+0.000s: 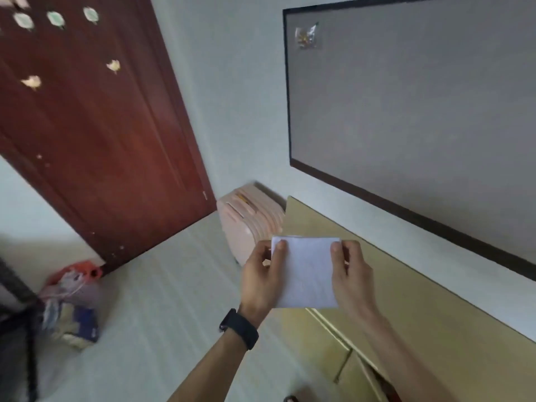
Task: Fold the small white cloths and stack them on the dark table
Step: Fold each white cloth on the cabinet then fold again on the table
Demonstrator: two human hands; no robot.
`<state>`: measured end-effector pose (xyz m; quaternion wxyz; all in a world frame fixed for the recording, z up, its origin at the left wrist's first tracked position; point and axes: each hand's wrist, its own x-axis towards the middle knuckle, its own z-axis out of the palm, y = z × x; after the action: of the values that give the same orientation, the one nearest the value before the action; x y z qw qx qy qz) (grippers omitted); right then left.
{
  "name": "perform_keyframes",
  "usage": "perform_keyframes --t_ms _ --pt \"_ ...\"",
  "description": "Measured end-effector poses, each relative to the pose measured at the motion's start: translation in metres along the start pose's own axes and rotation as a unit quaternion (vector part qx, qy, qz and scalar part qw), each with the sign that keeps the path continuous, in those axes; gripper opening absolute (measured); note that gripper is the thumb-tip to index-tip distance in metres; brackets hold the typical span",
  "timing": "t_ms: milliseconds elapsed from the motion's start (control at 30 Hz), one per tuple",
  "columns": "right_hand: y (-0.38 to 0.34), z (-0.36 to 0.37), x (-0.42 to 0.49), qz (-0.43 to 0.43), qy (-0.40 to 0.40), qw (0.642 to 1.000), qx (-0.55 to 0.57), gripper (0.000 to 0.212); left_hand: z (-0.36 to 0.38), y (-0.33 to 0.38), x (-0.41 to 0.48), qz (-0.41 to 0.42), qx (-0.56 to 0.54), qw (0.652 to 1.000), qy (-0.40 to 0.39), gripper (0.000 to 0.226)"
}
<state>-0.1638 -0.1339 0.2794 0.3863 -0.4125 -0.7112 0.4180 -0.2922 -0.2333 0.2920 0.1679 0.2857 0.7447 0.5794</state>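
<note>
Several bags lie heaped on the pale floor at the far left, one orange-red on top, the rest blurred. Behind them a red-brown door carries small pale stickers on its upper part. Further right, a pink ribbed suitcase stands against the wall.

In front of the suitcase, the left hand, with a black wristband on its wrist, pinches the left edge of a folded white cloth. Its thumb lies flat on the near face by the upper corner, and its fingers are curled behind. The cloth is held up in the air between both hands as a neat rectangle, its layers showing at the top edge. It touches no surface, and its right part overlaps the corner of the cabinet behind it.

The right hand pinches the right edge in the same way, thumb on the near face and fingers tucked behind.

To the right a yellowish cabinet runs along the wall. Above it hangs a grey board with a dark frame, and a small clear packet is stuck near its upper left corner.
</note>
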Motion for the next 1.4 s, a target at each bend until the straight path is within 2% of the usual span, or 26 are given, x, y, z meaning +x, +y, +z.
perform_keyframes --t_ms 233,367,500,567,700,833,900,1100,1400 --pt "-0.056 0.141 -0.102 -0.027 -0.186 0.982 0.022 0.02 -0.177 -0.064 -0.078 -0.121 -0.012 0.981 0.149 0.03" --pt "-0.109 0.228 -0.176 -0.051 -0.295 0.953 0.035 0.026 -0.285 -0.094 -0.13 -0.151 -0.041 0.953 0.26 0.033" --pt "-0.168 0.319 -0.266 -0.061 -0.394 0.916 0.043 0.025 -0.405 -0.127 -0.186 -0.203 -0.072 0.917 0.335 0.046" --pt "-0.195 0.366 -0.316 -0.052 -0.449 0.89 0.056 0.024 -0.47 -0.145 -0.218 -0.227 -0.106 0.898 0.362 0.049" --pt "-0.243 0.455 -0.418 -0.018 -0.566 0.82 0.081 0.019 -0.596 -0.174 -0.287 -0.249 -0.184 0.88 0.36 0.032" --pt "-0.285 0.522 -0.505 0.004 -0.667 0.738 0.097 0.04 -0.7 -0.195 -0.346 -0.262 -0.194 0.86 0.392 0.027" --pt "-0.304 0.553 -0.541 0.006 -0.696 0.712 0.092 0.042 -0.746 -0.208 -0.369 -0.269 -0.195 0.851 0.407 0.024" --pt "-0.349 0.657 -0.612 -0.01 -0.744 0.663 0.087 0.035 -0.858 -0.251 -0.397 -0.28 -0.211 0.825 0.443 0.028" --pt "-0.422 0.855 -0.662 -0.031 -0.796 0.599 0.082 0.033 -1.034 -0.315 -0.354 -0.283 -0.22 0.794 0.49 0.032"
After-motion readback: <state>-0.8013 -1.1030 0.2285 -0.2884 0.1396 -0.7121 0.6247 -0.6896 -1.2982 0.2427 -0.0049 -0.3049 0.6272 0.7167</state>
